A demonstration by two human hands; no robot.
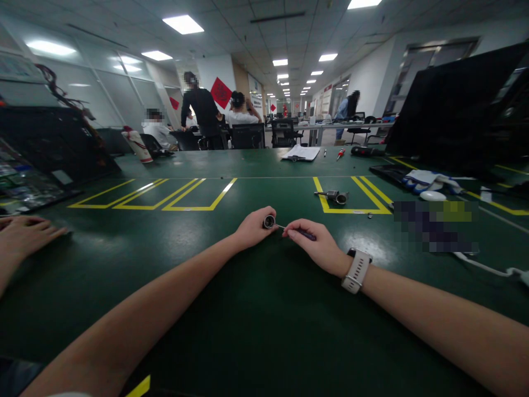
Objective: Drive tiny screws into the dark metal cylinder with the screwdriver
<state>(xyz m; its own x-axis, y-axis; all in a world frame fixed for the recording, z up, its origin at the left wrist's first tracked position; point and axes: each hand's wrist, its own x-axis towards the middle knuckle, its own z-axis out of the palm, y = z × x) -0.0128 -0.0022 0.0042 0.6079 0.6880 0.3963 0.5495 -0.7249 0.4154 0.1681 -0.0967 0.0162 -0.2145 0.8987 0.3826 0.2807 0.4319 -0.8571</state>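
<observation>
My left hand [253,227] is closed around a small round metal part [269,221], holding it just above the green table [231,309]. My right hand [316,243], with a white watch [356,270] on the wrist, pinches a thin dark-handled screwdriver [303,234] whose tip points into the metal part. Both hands meet near the table's middle.
Another person's hand [25,234] rests flat at the left edge. A second metal part [335,196] lies inside yellow floor-tape markings ahead right. A clipboard with papers [301,152], gloves [425,179], a white mouse [432,196] and dark open machines stand around; people work at far desks.
</observation>
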